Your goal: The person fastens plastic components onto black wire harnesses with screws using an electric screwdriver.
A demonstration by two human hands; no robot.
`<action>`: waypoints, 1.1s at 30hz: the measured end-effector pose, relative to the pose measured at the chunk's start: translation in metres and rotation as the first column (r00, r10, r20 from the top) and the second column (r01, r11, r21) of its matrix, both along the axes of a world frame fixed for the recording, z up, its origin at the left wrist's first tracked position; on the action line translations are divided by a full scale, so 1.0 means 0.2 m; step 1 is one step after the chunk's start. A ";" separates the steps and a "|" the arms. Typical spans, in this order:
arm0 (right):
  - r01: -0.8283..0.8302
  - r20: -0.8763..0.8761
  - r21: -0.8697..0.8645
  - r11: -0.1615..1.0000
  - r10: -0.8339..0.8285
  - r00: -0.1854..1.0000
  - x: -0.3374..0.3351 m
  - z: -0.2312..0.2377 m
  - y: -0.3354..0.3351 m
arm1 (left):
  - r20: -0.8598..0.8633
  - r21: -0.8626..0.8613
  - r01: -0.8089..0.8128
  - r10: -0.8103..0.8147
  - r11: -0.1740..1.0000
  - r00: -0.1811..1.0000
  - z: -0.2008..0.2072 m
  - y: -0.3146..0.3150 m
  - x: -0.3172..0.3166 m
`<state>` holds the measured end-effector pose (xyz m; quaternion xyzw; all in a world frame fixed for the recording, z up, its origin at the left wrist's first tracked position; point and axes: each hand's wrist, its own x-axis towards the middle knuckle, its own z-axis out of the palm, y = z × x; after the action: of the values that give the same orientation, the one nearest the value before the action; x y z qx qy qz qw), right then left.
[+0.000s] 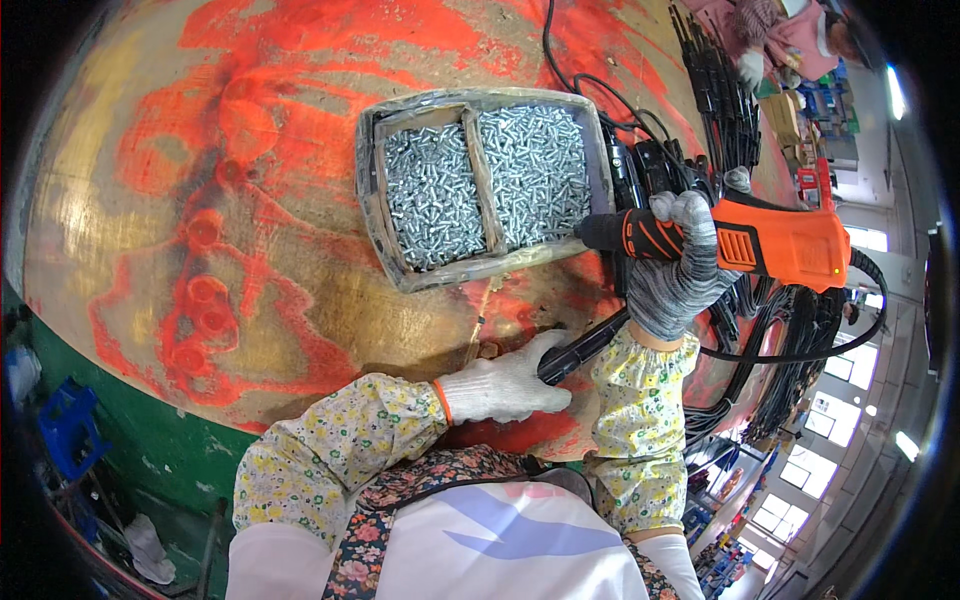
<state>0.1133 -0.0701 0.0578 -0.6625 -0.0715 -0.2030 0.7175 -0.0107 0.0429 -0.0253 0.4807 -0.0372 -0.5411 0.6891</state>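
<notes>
My right hand (680,262), in a grey knitted glove, is wrapped round an orange and black electric screwdriver (785,243). The tool lies level, its black nose at the right edge of a divided tray (372,190) full of small silver screws (535,170). Lower down, my left hand (505,388) wears a white glove and grips the end of a black tubular part (585,347). That part slants up to the right, and its far end passes behind my right wrist. A black cable (872,300) loops from the back of the screwdriver.
The tray stands on a worn table (290,230) stained with orange paint. Bundles of long black parts (715,100) and dark cables (790,350) lie along its right side. A co-worker in pink (800,40) is at the far right. A blue plastic stool (72,425) stands on the floor at left.
</notes>
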 end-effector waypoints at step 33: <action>-0.101 0.013 0.484 0.869 0.108 0.994 -0.78 0.15 -0.44 | -0.199 -0.149 -0.088 0.058 0.985 0.978 0.06 0.03 0.02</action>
<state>-0.0422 -0.1583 0.0874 -0.4587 -0.0492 -0.1704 0.8707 -0.0060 0.0483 -0.0133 0.3709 0.0055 -0.5550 0.7446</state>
